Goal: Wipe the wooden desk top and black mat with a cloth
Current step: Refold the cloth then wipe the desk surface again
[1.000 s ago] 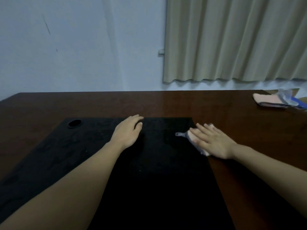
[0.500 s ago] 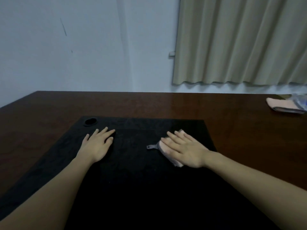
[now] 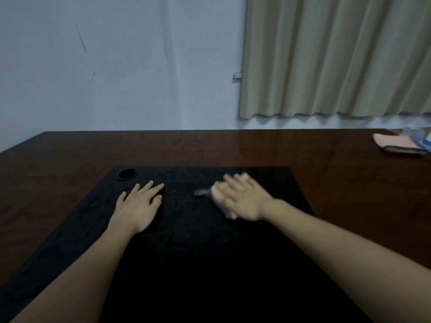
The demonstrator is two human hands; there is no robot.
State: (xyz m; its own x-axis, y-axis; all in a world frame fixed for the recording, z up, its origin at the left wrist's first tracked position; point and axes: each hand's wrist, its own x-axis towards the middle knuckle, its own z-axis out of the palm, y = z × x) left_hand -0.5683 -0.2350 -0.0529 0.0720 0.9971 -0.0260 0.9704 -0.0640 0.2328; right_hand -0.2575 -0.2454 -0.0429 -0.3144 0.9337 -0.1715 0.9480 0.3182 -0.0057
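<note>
A black mat [image 3: 198, 252] covers the middle of the dark wooden desk top [image 3: 70, 155]. My right hand [image 3: 242, 197] lies flat on a small pink cloth [image 3: 217, 195] near the mat's far edge, pressing it against the mat; the hand is blurred by motion. A grey corner of the cloth sticks out to the left of the fingers. My left hand [image 3: 140, 203] rests palm down on the mat to the left, fingers spread, holding nothing.
A round black hole [image 3: 126, 173] sits at the mat's far left corner. A second folded pink cloth [image 3: 394, 145] and a clear bag [image 3: 419, 136] lie at the desk's far right. A wall and beige curtain [image 3: 338, 57] stand behind the desk.
My right hand has slid the cloth leftward from the mat's right edge toward its middle. My left hand has shifted left on the mat.
</note>
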